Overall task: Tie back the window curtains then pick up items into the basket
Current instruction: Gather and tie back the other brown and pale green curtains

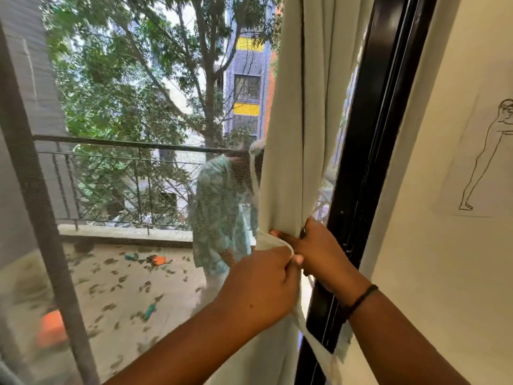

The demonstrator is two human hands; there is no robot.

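**Both hands at the gathered curtain, working the tie-back strip**

The left hand point(261, 284) is curled, pinching the pale fabric tie-back strip point(305, 329) between thumb and fingers; the strip's loose end trails down below that hand. The right hand point(313, 251), touching the left, presses against the bunched pale grey-green cloth curtain point(299, 120), its fingers curled round the gathered folds; a thin black wristband point(361, 298) sits on its wrist. Just right of the hands stands the black window frame point(369, 134), then a cream wall point(444, 273) with a line drawing point(488, 159). Left of the hands, a mesh screen point(111, 190) shows a leaf-strewn balcony floor point(125, 287), railing and trees.
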